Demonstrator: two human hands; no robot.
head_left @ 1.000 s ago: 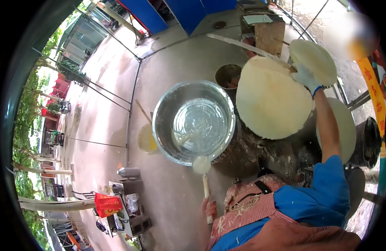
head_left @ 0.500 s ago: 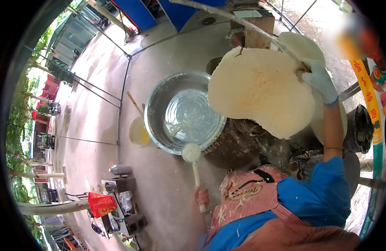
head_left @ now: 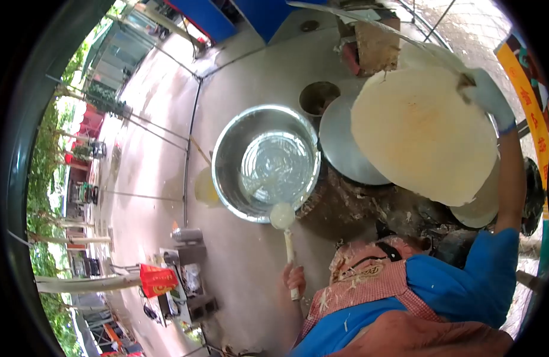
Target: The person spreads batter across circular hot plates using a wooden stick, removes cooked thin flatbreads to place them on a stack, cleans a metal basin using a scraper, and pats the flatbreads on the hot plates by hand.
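My bare left hand [head_left: 294,278] is wrapped round the pale handle of a ladle [head_left: 282,216]. The ladle's round, batter-coated head is over the near rim of a large metal basin [head_left: 219,189], which has thin pale liquid in its bottom. My gloved right hand [head_left: 487,96] is closed at the far right edge of a wide, thin flatbread [head_left: 423,137]. A long wooden stick [head_left: 369,22] runs into the same hand; the exact grip is hidden. The flatbread overlaps the right part of a round grey griddle [head_left: 349,146]. Other pale flatbread [head_left: 478,209] lies underneath at the right.
A dark pot [head_left: 318,99] stands behind the griddle. Left of the basin is a yellowish bucket [head_left: 206,187] with a stick in it. A cardboard box [head_left: 378,47] stands at the back. A red bag [head_left: 158,280] and a low cluttered stand [head_left: 191,282] are at lower left.
My right hand has moved right with the flatbread and stick, uncovering much of the griddle and the dark pot. The left hand still holds the ladle by the basin rim. The view has shifted slightly.
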